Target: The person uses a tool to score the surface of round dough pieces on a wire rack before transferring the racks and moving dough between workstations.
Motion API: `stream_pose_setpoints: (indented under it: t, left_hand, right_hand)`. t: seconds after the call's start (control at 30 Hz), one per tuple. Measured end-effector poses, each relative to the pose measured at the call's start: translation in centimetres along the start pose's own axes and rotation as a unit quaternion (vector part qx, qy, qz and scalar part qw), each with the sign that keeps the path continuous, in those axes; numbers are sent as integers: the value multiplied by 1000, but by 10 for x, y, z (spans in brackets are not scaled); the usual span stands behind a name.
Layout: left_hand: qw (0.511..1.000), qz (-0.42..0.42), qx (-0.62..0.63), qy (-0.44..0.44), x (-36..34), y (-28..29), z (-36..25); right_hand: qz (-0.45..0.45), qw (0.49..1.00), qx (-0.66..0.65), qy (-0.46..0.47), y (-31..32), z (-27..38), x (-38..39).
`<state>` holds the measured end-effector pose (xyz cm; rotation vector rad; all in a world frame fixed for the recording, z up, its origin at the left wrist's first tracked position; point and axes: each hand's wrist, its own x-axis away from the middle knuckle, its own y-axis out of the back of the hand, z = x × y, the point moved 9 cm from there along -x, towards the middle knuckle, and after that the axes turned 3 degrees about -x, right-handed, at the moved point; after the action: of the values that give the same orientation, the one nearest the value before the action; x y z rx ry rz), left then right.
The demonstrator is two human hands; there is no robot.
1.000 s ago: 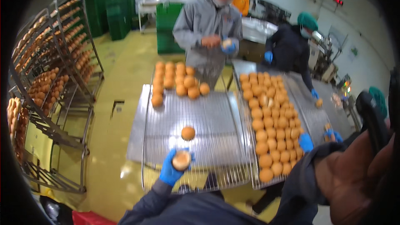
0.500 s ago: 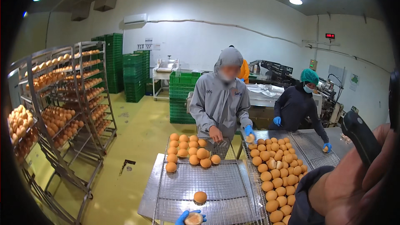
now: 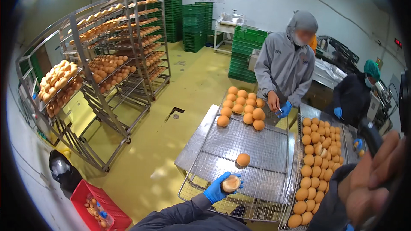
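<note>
Bakery floor, yellow and wide, with a wire cooling rack (image 3: 261, 154) on a steel table.

At the rack's near edge the left hand (image 3: 219, 189), in a blue glove, is closed around a round bun (image 3: 231, 183). A single bun (image 3: 243, 159) lies just beyond it, mid-rack, and a cluster of buns (image 3: 243, 106) fills the far edge. The right hand (image 3: 373, 179), bare and blurred close to the camera, grips a dark tool (image 3: 370, 136). A person in grey (image 3: 286, 62) stands at the far side.
</note>
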<state>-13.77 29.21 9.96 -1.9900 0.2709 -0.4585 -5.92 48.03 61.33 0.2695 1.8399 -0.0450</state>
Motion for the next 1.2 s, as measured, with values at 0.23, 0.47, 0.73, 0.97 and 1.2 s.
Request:
stream_pose_setpoints:
  t: [0.23, 0.47, 0.73, 0.97, 1.2]
  left_hand:
    - [995, -58, -43, -75, 15, 28, -20]
    - [995, -63, -61, -53, 20, -16, -25]
    - [978, -75, -180, -78, -14, -16, 5]
    - [976, -61, -200, -69, -15, -27, 9]
    - [983, -139, -121, -5, -17, -3, 19]
  right_hand:
    - [167, 817, -36, -551, -89, -39, 201]
    - [102, 519, -75, -846, -76, 60, 473]
    - [291, 661, 98, -684, -61, 35, 394]
    - [294, 673, 125, -667, -34, 26, 392]
    - [383, 611, 109, -684, -33, 24, 401]
